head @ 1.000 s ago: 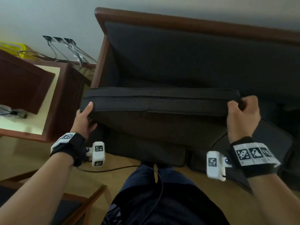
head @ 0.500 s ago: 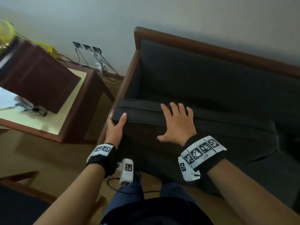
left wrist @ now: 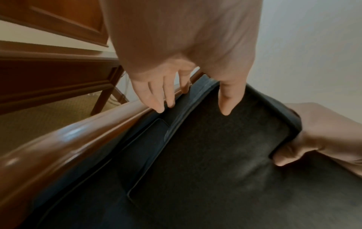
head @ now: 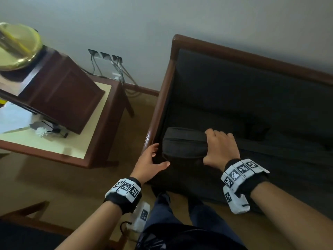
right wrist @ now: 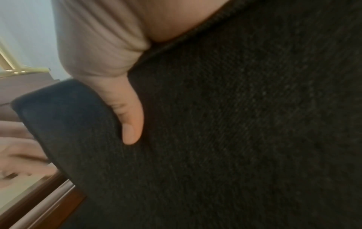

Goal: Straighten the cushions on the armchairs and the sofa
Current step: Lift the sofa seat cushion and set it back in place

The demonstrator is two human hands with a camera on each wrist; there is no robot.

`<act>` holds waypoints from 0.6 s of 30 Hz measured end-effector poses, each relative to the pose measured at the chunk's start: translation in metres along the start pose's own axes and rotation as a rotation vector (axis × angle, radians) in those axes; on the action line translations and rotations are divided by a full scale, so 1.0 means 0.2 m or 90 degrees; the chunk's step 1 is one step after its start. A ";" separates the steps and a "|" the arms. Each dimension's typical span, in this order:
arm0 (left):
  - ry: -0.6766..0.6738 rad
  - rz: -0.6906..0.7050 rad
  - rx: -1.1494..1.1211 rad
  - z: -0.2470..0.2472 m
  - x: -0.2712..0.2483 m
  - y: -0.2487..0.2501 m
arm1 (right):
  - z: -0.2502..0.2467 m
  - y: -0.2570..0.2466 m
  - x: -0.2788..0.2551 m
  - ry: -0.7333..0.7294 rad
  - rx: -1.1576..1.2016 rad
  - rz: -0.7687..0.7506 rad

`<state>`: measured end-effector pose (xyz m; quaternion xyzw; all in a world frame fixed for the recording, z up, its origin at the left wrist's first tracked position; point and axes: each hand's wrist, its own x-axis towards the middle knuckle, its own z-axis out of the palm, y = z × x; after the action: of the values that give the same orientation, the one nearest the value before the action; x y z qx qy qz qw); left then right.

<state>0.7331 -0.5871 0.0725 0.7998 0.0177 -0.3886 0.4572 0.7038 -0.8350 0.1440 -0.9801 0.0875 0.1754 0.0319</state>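
Head view: the right hand [head: 220, 149] has come across from the far right corner of the cushion [head: 183, 143] to its left end within the last second. It passed through a flat press on the cushion's face half a second back, and it is now clamped over the top edge. The right wrist view shows the thumb [right wrist: 130, 124] pressed into the dark fabric on the near face, with the other fingers hooked over the edge and out of sight, so the grip is a firm pinch.

The left hand [head: 150, 164] has slid off the cushion's end. Its fingers [left wrist: 154, 96] are now spread and straight. In the left wrist view the thumb lies on the cushion's face while the other fingertips reach into the gap between the cushion and the wooden armrest [head: 158, 112]. It holds nothing and only touches and guides.

The cushion stands tipped on edge inside the chair [head: 252, 91], just right of the left fingers and close against the armrest. Its lower part is hidden in the dark seat well. A second ago it was held out wide and clear of the frame, so the lift appears over and the seating has begun. My reading is that the corner is being fed down beside the armrest, and the cushion must yet be laid flat and squared. A table [head: 75, 147] with a wooden box [head: 59, 98] stands well left of the left hand.
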 end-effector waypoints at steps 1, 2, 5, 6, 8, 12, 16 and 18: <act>-0.011 0.018 0.034 -0.02 0.01 0.01 | 0.01 -0.01 -0.06 0.008 0.004 -0.007; -0.028 0.039 0.067 -0.03 0.01 0.02 | 0.02 -0.01 -0.11 0.017 0.008 -0.011; -0.114 0.097 0.148 -0.04 0.01 0.08 | -0.02 0.04 -0.25 0.055 0.033 -0.018; -0.134 0.119 0.169 -0.04 0.01 0.10 | -0.06 0.06 -0.28 0.068 0.046 -0.020; -0.145 0.170 0.204 -0.04 0.01 0.15 | -0.17 0.13 -0.33 0.092 0.090 -0.023; -0.109 0.268 0.232 -0.02 -0.01 0.28 | -0.44 0.32 -0.41 0.144 0.241 -0.011; 0.041 0.429 0.223 -0.13 -0.07 0.55 | -0.62 0.51 -0.47 0.252 0.409 -0.047; 0.120 0.520 0.319 -0.19 -0.13 0.74 | -0.63 0.60 -0.49 0.297 0.496 -0.059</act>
<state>0.7937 -0.6361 0.2055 0.8586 -0.3502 -0.0956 0.3621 0.6334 -0.9484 0.2929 -0.9112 0.1077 -0.0980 0.3853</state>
